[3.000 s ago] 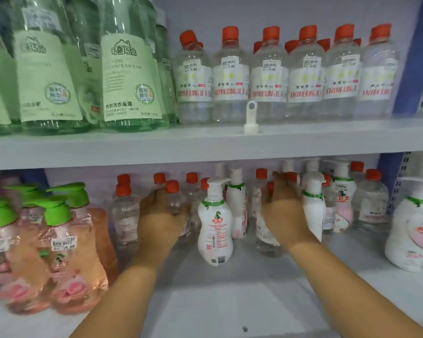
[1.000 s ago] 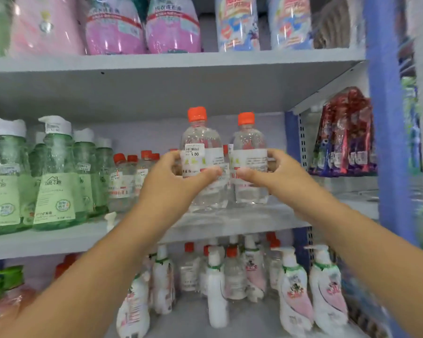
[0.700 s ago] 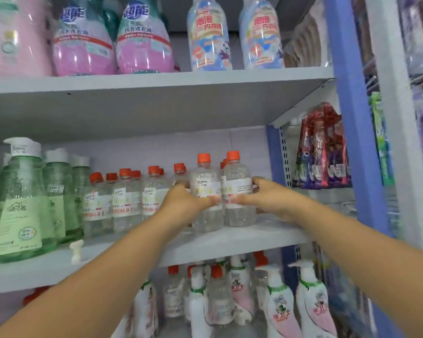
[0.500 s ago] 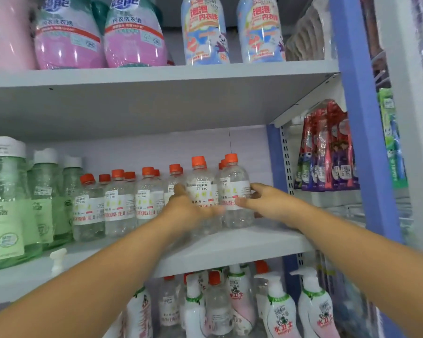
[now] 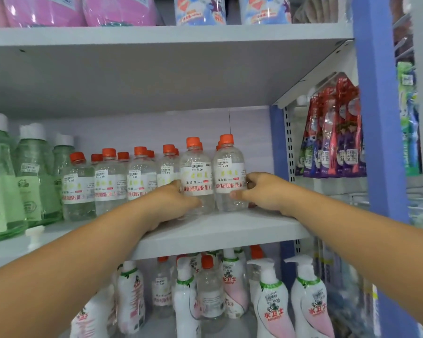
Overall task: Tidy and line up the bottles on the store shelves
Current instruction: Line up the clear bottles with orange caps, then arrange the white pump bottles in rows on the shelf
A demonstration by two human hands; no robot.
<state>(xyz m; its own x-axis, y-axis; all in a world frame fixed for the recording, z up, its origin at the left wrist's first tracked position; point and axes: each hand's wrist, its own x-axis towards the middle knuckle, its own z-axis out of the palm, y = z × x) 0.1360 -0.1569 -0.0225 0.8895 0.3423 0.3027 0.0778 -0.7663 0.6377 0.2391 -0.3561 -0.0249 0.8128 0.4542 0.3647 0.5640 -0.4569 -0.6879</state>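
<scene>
Two clear bottles with orange caps stand upright side by side at the right end of the middle shelf (image 5: 220, 230). My left hand (image 5: 171, 201) grips the lower part of the left bottle (image 5: 197, 176). My right hand (image 5: 259, 191) grips the right bottle (image 5: 228, 172), thumb across its front. To their left a row of several more clear orange-capped bottles (image 5: 110, 181) runs along the shelf, two deep.
Green bottles with white caps (image 5: 32, 176) stand further left. A loose white pump part (image 5: 34, 236) lies near the shelf edge. White pump bottles (image 5: 271, 301) crowd the lower shelf. A blue upright post (image 5: 379, 118) and hanging toothbrush packs (image 5: 335, 132) bound the right.
Both hands carried the two clear bottles from in front of the shelf back onto its right end. They now stand in line with the row.
</scene>
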